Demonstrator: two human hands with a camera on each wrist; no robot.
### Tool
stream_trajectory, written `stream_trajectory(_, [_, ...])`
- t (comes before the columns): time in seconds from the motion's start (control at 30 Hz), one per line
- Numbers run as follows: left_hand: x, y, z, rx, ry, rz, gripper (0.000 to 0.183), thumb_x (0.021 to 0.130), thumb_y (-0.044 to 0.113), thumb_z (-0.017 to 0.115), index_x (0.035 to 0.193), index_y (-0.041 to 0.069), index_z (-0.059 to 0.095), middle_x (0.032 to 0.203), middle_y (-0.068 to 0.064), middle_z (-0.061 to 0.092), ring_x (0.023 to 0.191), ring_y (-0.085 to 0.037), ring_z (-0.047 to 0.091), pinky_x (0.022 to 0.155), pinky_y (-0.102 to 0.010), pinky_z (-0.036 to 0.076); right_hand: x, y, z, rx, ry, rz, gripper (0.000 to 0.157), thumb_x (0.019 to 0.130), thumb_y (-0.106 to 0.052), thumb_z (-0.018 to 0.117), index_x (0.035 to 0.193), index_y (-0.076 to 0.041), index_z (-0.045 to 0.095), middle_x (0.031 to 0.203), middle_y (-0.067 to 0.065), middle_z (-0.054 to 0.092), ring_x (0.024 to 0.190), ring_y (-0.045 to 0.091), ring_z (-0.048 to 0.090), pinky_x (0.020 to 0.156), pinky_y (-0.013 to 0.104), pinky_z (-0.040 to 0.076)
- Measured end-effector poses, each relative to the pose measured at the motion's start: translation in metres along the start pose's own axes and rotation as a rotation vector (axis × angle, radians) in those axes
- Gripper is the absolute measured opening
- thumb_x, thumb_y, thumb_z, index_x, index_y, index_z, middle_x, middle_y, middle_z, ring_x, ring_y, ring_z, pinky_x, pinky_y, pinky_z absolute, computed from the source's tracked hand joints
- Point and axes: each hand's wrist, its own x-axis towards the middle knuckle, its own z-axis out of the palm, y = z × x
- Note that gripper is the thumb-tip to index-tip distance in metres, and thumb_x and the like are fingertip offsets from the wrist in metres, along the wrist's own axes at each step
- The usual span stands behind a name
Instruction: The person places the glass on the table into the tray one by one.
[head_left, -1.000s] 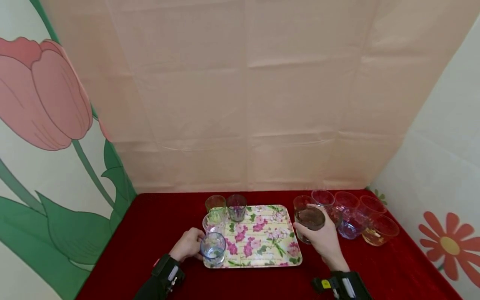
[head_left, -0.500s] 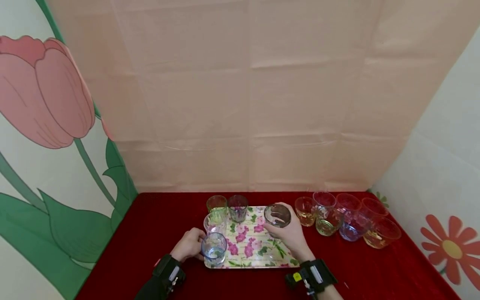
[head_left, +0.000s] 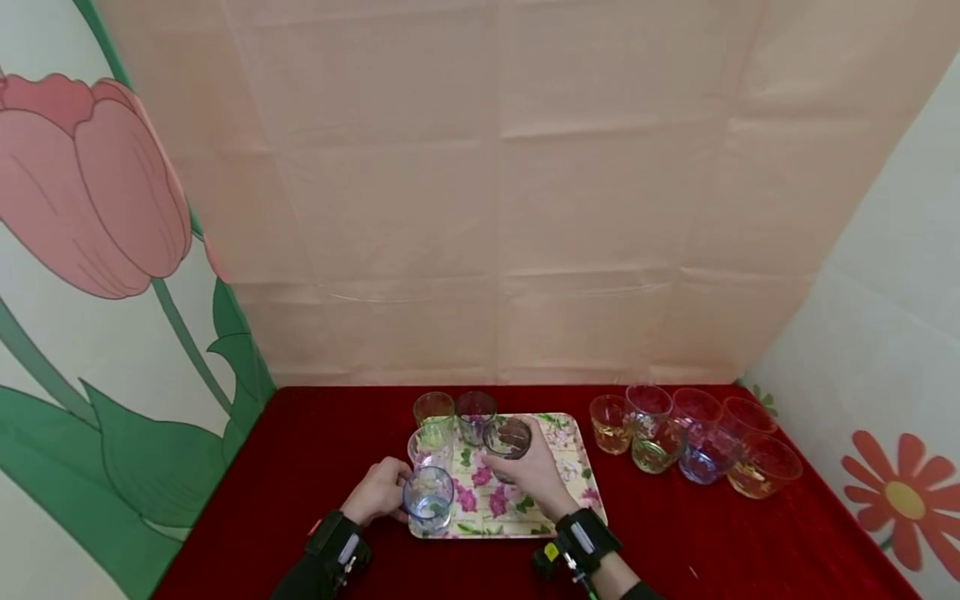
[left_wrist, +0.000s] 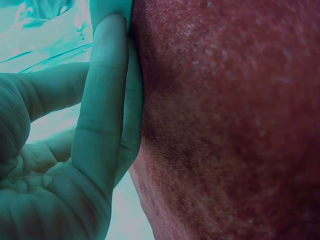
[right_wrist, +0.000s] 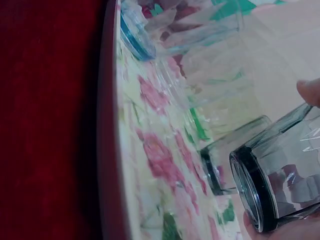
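Note:
My right hand [head_left: 534, 468] grips a smoky grey glass [head_left: 507, 438] with a dark base over the floral tray [head_left: 517, 508]. In the right wrist view that grey glass [right_wrist: 295, 175] is close to another dark-based glass [right_wrist: 220, 160] on the tray. My left hand [head_left: 377, 490] pinches the tray's left rim; in the left wrist view its fingers [left_wrist: 102, 100] lie along that edge. Beside it stands a blue-rimmed glass [head_left: 428, 497], with a clear glass [head_left: 430, 443] behind it. Farther back are a green glass [head_left: 433, 406] and a purplish-grey glass [head_left: 476, 412].
On the right of the red cloth [head_left: 675, 533], several tinted glasses are grouped, among them an amber glass [head_left: 612, 425], a green glass [head_left: 655, 450] and a wide amber glass [head_left: 763, 468]. A beige wall covering [head_left: 495, 208] rises behind the table.
My right hand has carried the grey glass leftward from beside the glasses on the right to over the tray, close to the purplish-grey glass. The left hand has stayed put.

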Motion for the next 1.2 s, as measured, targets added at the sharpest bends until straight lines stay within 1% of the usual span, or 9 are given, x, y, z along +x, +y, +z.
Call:
stream_trajectory(0.23, [0.0,0.001,0.0,-0.004,-0.002,0.003,0.018,0.087,-0.018,0.059,0.102,-0.01,0.065,0.076,-0.012,0.06,0.063,-0.02,0.064,0.054,-0.036,0.061,0.005,0.006,0.01,-0.037,0.004,-0.014,0.079,0.08,-0.016,0.089,0.145,-0.009,0.046,0.134,0.022,0.057,0.122,0.041,0.058,0.089,0.041,0.058])
stream_trajectory(0.43, [0.0,0.002,0.0,0.005,-0.002,-0.002,0.019,0.088,-0.018,0.058,0.103,-0.01,0.065,0.076,-0.011,0.059,0.063,-0.02,0.064,0.054,-0.035,0.061,0.005,0.005,0.016,-0.076,0.007,0.009,0.081,0.079,-0.014,0.089,0.147,-0.014,0.045,0.134,0.02,0.057,0.12,0.038,0.059,0.084,0.036,0.056])
stream_trajectory(0.5, [0.0,0.003,0.0,0.009,0.002,-0.005,0.019,0.088,-0.018,0.057,0.104,-0.01,0.065,0.076,-0.012,0.058,0.063,-0.02,0.064,0.054,-0.035,0.061,0.005,0.004,0.018,-0.075,-0.001,0.015,0.082,0.079,-0.013,0.089,0.148,-0.013,0.044,0.134,0.02,0.055,0.121,0.039,0.058,0.085,0.039,0.056])
stream_trajectory(0.67, [-0.001,0.003,-0.001,0.021,0.005,-0.018,0.021,0.089,-0.018,0.056,0.108,-0.011,0.063,0.079,-0.013,0.057,0.064,-0.021,0.063,0.054,-0.036,0.061,0.005,0.01,0.022,-0.139,-0.01,0.011,0.087,0.076,-0.018,0.092,0.148,-0.012,0.043,0.135,0.019,0.057,0.123,0.04,0.057,0.093,0.047,0.054])
stream_trajectory(0.73, [-0.002,0.003,-0.001,0.021,0.004,-0.019,0.021,0.089,-0.017,0.057,0.108,-0.011,0.064,0.079,-0.013,0.057,0.064,-0.021,0.063,0.054,-0.036,0.061,0.005,0.012,0.024,-0.172,-0.01,0.013,0.091,0.075,-0.02,0.092,0.149,-0.009,0.041,0.134,0.02,0.058,0.122,0.04,0.057,0.095,0.049,0.054])
stream_trajectory(0.83, [-0.001,0.001,0.0,0.021,0.005,-0.013,0.021,0.089,-0.017,0.057,0.108,-0.011,0.064,0.079,-0.012,0.058,0.063,-0.021,0.063,0.054,-0.036,0.061,0.005,0.013,0.027,-0.188,-0.01,0.03,0.096,0.075,-0.022,0.093,0.15,-0.005,0.036,0.133,0.022,0.059,0.122,0.04,0.058,0.096,0.05,0.053])
stream_trajectory(0.9, [-0.001,0.001,0.0,0.02,0.005,-0.012,0.021,0.089,-0.017,0.057,0.107,-0.011,0.064,0.079,-0.013,0.058,0.063,-0.021,0.063,0.054,-0.036,0.061,0.006,0.012,0.028,-0.206,-0.011,0.023,0.097,0.075,-0.022,0.093,0.151,-0.003,0.036,0.133,0.022,0.059,0.121,0.04,0.058,0.098,0.052,0.052])
stream_trajectory(1.13, [-0.001,0.001,-0.001,0.022,0.005,-0.014,0.021,0.089,-0.018,0.057,0.108,-0.011,0.063,0.081,-0.013,0.059,0.065,-0.02,0.063,0.054,-0.035,0.061,0.007,0.011,0.03,-0.239,0.002,0.037,0.097,0.075,-0.027,0.092,0.152,-0.006,0.038,0.138,0.021,0.054,0.125,0.04,0.055,0.1,0.055,0.049])
stream_trajectory(1.2, [-0.001,0.0,-0.001,0.02,0.005,-0.013,0.021,0.089,-0.018,0.057,0.108,-0.011,0.063,0.081,-0.013,0.059,0.065,-0.02,0.063,0.054,-0.035,0.061,0.007,0.011,0.031,-0.25,0.008,0.037,0.097,0.075,-0.027,0.093,0.152,-0.004,0.037,0.138,0.022,0.054,0.124,0.041,0.055,0.1,0.055,0.049])
